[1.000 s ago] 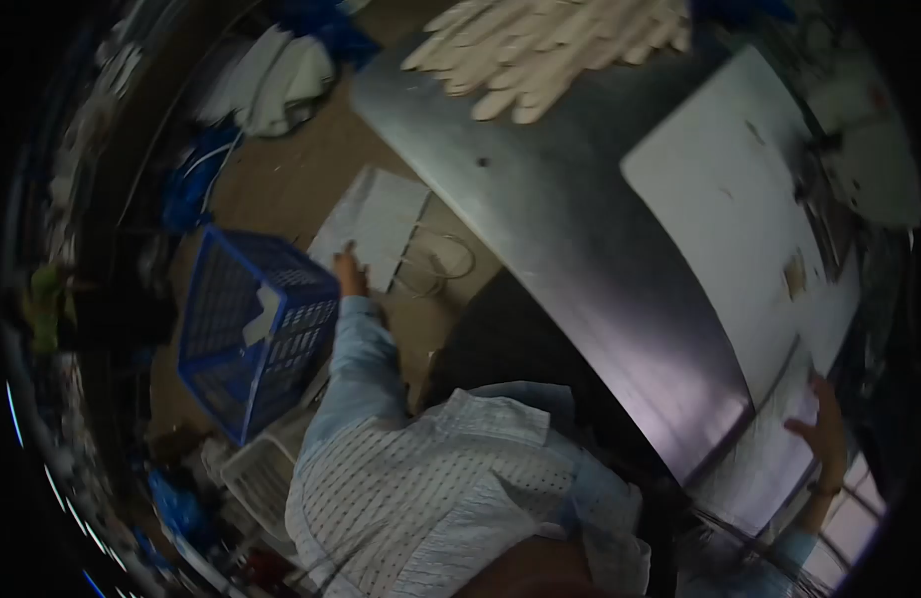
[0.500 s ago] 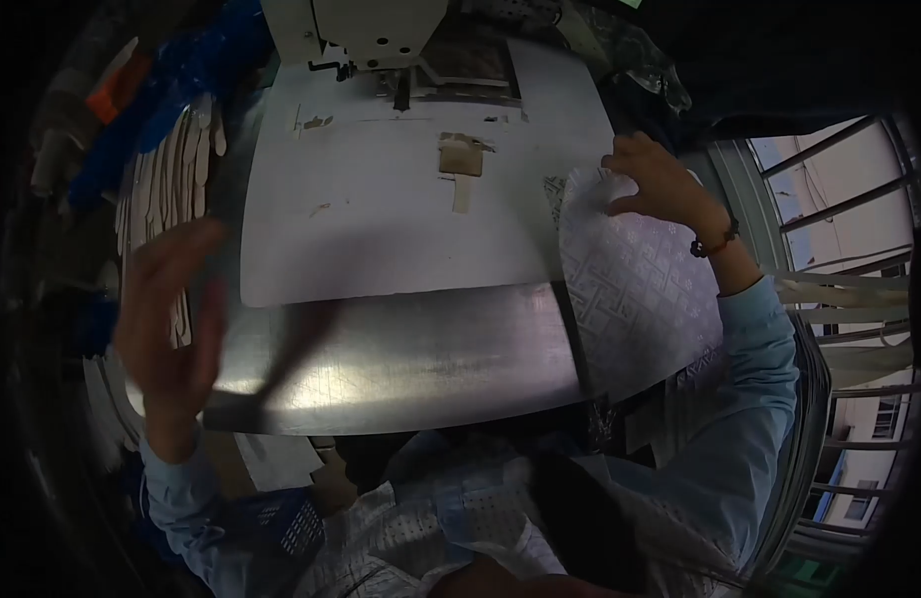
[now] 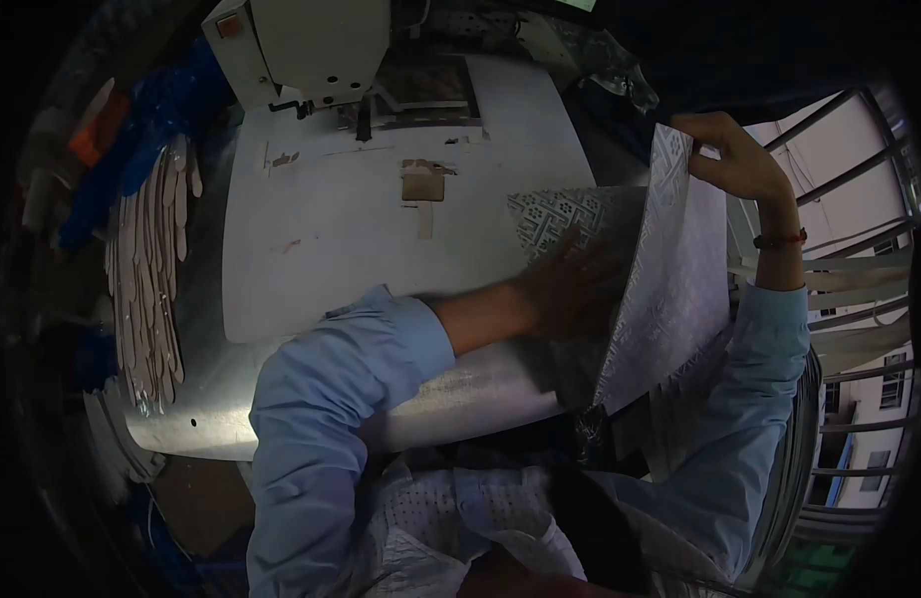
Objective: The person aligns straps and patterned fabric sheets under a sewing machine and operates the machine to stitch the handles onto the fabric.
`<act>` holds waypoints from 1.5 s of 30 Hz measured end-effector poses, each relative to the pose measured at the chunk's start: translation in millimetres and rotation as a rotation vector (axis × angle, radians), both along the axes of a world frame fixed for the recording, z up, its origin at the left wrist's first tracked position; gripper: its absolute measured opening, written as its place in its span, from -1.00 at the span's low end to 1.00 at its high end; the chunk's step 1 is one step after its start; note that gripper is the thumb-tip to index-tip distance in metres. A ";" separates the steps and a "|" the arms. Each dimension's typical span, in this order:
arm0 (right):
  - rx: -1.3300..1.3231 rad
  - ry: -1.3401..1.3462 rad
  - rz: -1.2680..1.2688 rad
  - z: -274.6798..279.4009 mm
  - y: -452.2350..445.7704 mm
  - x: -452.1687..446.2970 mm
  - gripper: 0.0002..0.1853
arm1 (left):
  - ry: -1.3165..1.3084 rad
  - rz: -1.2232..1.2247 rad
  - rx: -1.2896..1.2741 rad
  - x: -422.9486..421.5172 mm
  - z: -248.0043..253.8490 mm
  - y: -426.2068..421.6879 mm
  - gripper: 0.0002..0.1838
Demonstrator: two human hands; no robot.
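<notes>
A patterned silvery fabric piece (image 3: 669, 269) rises at the right side of the work surface, its upper corner pinched between the thumb and fingers of my right hand (image 3: 734, 159). My left hand (image 3: 570, 284) reaches across and lies with spread fingers on the darker patterned part of the fabric (image 3: 560, 219), in the shadow beneath the lifted piece. The white plate (image 3: 321, 219) under the machine extends to the left of the fabric.
A sewing machine head (image 3: 316, 50) stands at the top. A bundle of long pale strips (image 3: 146, 289) lies on the left beside a blue plastic bag (image 3: 171, 110). The metal table edge (image 3: 460, 404) runs near my body. A barred window (image 3: 859, 199) is at the right.
My left hand has swung from the left side across to the fabric. My right hand has lifted the fabric's corner up and to the right. The view first turned from the floor to the table.
</notes>
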State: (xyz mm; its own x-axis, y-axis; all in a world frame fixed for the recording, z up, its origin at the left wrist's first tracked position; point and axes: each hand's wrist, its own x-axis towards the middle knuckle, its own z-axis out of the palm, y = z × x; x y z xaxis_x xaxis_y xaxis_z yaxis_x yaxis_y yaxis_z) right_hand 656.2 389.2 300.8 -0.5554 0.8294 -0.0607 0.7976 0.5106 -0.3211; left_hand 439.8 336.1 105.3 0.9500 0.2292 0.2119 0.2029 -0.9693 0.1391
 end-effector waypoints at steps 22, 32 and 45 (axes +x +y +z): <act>0.439 0.291 0.393 13.4 58.3 -96.1 -0.73 | -0.897 0.259 -0.694 -232.9 209.7 67.0 -0.49; 0.406 0.178 0.418 30.5 56.1 -171.3 -0.65 | 0.269 0.809 -0.192 -260.3 249.5 48.7 -0.66; 0.464 -0.174 0.119 -121.3 90.8 -74.9 -0.50 | -0.127 0.777 0.537 -286.3 67.0 68.5 -0.52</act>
